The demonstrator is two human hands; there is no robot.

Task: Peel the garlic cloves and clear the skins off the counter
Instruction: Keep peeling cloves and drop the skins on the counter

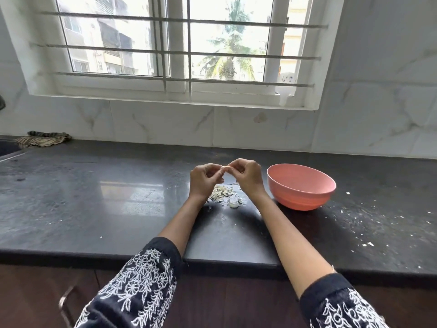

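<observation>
My left hand and my right hand meet above the dark counter, fingertips of both pinching one small pale garlic clove between them. Most of the clove is hidden by my fingers. Directly below the hands lies a loose pile of papery garlic skins on the counter. A pink bowl stands just right of my right wrist; its inside is not visible from here.
Small white skin flecks are scattered over the right part of the counter. A striped cloth lies at the back left by the tiled wall. The counter's front edge runs under my forearms. A barred window sits above.
</observation>
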